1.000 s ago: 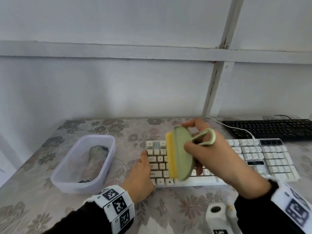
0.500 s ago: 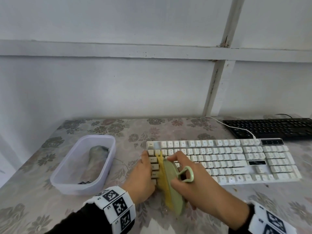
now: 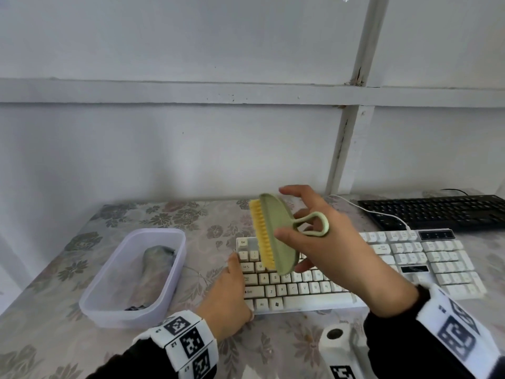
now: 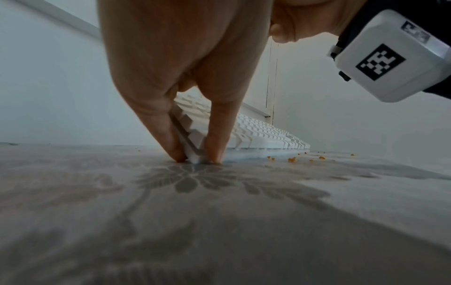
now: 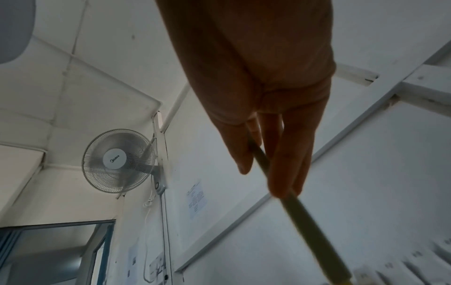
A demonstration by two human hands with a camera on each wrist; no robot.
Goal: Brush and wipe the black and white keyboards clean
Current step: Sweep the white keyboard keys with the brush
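Right hand (image 3: 330, 258) grips brush (image 3: 276, 236) above white keyboard (image 3: 415, 255); left hand (image 3: 226, 296) apparently pinches its corner.

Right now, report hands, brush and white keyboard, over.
Left hand pinches front-left corner of white keyboard. Right hand holds green brush above the keys. Orange crumbs on tablecloth along keyboard's front edge.
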